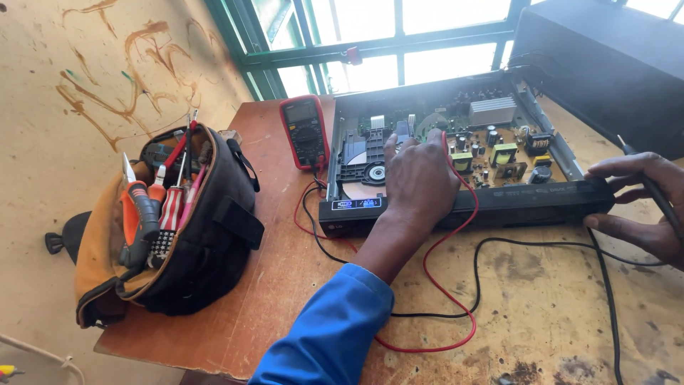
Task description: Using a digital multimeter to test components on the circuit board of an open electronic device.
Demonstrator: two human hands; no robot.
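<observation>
The left hand [420,178] is reaching forward on an outstretched arm in a blue sleeve, palm down, its fingers [393,146] spread and pointing away. The right hand [641,207] is entering from the right edge, fingers curled in a pinching grip, thumb lying low.

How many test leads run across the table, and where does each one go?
2. The red lead loops up to the left hand; the black lead runs toward the right hand. Parts may be hidden.
</observation>
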